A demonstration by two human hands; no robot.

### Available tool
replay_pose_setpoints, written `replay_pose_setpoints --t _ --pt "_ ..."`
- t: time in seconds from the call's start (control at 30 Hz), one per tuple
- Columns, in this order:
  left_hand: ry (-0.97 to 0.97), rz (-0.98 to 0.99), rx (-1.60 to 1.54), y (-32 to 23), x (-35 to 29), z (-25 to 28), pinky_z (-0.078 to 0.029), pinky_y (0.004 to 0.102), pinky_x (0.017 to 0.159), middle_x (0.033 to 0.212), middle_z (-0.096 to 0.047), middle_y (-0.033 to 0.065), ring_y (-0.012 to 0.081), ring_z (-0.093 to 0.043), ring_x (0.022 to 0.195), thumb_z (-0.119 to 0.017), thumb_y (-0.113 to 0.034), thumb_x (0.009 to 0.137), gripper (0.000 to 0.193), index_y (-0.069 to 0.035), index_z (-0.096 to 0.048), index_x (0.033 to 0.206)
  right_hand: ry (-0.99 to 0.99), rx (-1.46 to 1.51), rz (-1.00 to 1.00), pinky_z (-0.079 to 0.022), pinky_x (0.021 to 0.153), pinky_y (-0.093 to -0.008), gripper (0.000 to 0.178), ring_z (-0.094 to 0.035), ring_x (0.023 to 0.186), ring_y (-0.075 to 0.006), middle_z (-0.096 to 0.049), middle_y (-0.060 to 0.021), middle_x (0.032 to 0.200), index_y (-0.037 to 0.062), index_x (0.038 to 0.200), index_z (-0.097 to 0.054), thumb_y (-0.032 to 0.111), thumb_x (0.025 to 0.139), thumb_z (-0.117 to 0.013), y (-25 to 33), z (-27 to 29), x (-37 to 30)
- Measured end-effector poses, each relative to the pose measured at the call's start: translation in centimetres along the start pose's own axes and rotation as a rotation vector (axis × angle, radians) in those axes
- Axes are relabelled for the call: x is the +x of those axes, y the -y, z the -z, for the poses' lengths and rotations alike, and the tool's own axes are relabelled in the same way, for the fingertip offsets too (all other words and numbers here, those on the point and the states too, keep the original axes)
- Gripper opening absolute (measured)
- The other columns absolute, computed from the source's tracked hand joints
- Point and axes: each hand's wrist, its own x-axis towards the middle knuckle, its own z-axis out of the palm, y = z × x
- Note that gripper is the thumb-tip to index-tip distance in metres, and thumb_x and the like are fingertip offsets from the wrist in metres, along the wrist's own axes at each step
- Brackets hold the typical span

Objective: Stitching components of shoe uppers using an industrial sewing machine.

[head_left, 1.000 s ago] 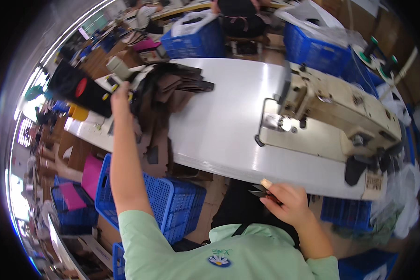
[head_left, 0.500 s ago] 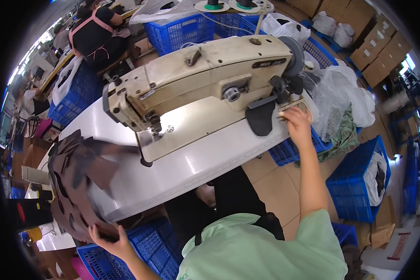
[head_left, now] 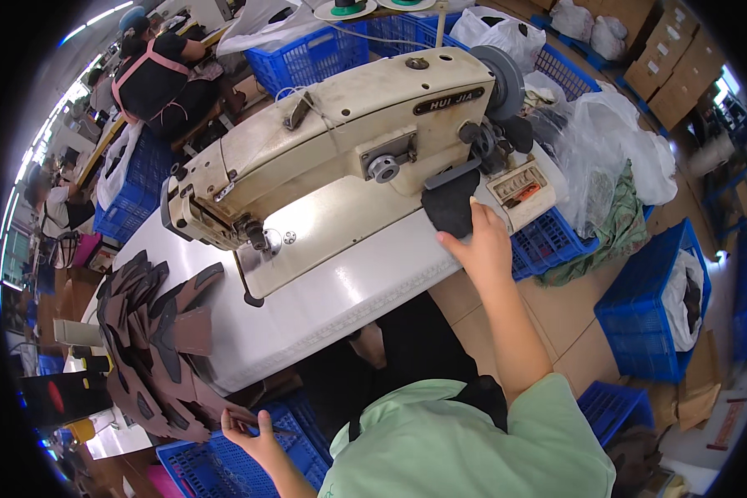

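- At the far left, a fanned stack of brown and dark cut pieces (head_left: 153, 340) lies on the left end of the white worktable (head_left: 340, 303), its near edge hanging over the table's rim.
- The left hand (head_left: 253, 433) is at the near-left, below that stack, fingers pinched narrow on the lowest tip of a brown piece; it hovers over a blue crate (head_left: 224, 465) beside the person's green shirt.
- In the middle, a cream sewing machine (head_left: 340, 137) stands on the table, needle end to the left, handwheel to the right.
- Just right of centre, a dark flat piece (head_left: 451, 203) rests against the machine's right end, beside a small control box (head_left: 523, 187).
- The right hand (head_left: 481, 245) reaches up from the near side, fingertips on the lower edge of the dark flat piece; whether it grips or only touches cannot be told.
- To the right, more blue crates and clear plastic bags (head_left: 606, 158) sit on the floor.
- Far left, another person in a dark top (head_left: 158, 70) is working.
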Motion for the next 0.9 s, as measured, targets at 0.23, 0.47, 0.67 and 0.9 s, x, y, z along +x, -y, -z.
replay_pose_setpoints --t 0.23,0.47,0.67,0.9 --pt "0.039 0.027 -0.082 0.2 -0.6 -0.8 -0.028 0.0393 0.115 0.144 -0.042 0.0180 0.0270 -0.042 0.132 -0.076 -0.015 0.087 0.075 -0.006 -0.033 0.147 -0.167 0.089 -0.070 -0.054 0.086 -0.0414 0.060 -0.067 0.103 -0.0352 -0.069 -0.0201 0.114 -0.0029 0.118 -0.064 0.031 0.072 -0.083 0.4 -0.4 -0.8" --pt "0.093 0.188 -0.333 -1.9 -1.0 -1.4 -0.033 0.0376 0.111 0.136 -0.050 0.0115 0.0224 -0.046 0.127 -0.071 -0.007 0.086 0.060 -0.004 -0.044 0.139 -0.104 0.387 -0.054 -0.054 0.088 -0.0400 0.052 -0.068 0.101 -0.0351 -0.069 -0.0201 0.113 0.0003 0.114 -0.067 0.021 0.070 -0.085 3.3 2.9 -3.9" --pt "0.361 0.476 -0.713 -3.5 -2.0 -3.3 -0.028 0.0405 0.110 0.129 -0.058 0.0034 0.0186 -0.047 0.127 -0.061 -0.038 0.096 0.038 -0.011 -0.060 0.122 0.435 0.708 0.788 -0.056 0.085 -0.0398 0.054 -0.065 0.104 -0.0326 -0.058 -0.0194 0.131 0.0024 0.119 -0.064 0.029 0.074 -0.082 13.0 3.4 -10.3" --pt "0.429 0.598 -0.907 -5.0 -2.7 -4.1 -0.042 0.0410 0.106 0.126 -0.062 0.0096 0.0242 -0.058 0.118 -0.062 -0.020 0.096 0.037 -0.002 -0.055 0.128 0.496 0.799 0.900 -0.055 0.085 -0.0380 0.047 -0.065 0.104 -0.0316 -0.058 -0.0159 0.129 0.0052 0.117 -0.064 0.027 0.078 -0.079 16.1 -0.6 -11.7"
